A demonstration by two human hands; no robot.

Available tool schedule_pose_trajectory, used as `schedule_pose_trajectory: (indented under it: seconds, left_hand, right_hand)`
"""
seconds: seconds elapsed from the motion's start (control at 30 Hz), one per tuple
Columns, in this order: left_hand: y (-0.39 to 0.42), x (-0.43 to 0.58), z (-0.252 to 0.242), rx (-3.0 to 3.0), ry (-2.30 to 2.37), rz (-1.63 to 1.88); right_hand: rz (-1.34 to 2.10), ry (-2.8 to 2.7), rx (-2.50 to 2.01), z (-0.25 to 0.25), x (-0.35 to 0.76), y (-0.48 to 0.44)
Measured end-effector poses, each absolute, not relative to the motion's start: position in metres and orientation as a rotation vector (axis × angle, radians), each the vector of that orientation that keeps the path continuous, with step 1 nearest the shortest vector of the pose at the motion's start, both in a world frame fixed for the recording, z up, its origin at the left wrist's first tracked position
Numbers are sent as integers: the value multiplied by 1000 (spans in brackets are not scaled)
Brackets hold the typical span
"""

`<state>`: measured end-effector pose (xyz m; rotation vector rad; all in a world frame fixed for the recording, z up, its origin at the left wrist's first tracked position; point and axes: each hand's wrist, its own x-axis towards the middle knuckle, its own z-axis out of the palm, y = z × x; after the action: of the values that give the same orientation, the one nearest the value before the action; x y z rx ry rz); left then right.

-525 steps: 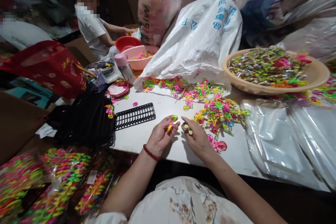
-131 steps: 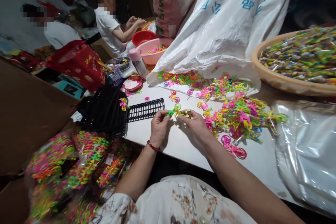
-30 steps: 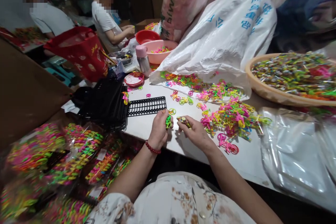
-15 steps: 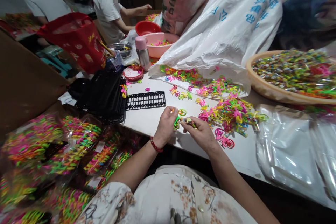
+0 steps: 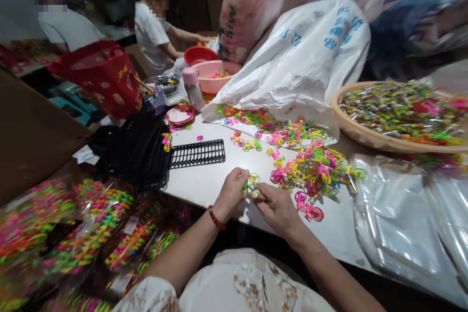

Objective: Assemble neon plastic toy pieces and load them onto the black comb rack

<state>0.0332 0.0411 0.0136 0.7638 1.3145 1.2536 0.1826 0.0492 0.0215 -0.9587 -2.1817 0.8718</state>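
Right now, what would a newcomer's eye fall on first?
Probably the big white sack at the back of the table, with bright plastic bits at its mouth. Next, the red bag at the left; then the left hand and right hand in front, holding small colourful pieces.

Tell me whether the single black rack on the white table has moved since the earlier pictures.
No, not visibly: the black rack lies with one end at the stack of black racks, just as before.
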Motion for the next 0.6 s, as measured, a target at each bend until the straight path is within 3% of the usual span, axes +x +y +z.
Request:
schedule_pose_trajectory:
  seconds: [0.2, 0.33, 0.47, 0.6]
  left_hand:
    - [50, 55, -9, 866, 1294, 1175]
    - [52, 62, -13, 1063, 1293, 1019]
    - [83, 48, 3, 1607, 1609, 817]
    - [144, 27, 16, 1773, 1863, 839]
  right_hand:
    - [519, -2283, -1090, 10, 198, 36]
    - [518, -2323, -1184, 3, 211, 32]
    - [537, -2255, -1286, -4, 230, 44]
    - [388, -1992, -1343, -6, 247, 60]
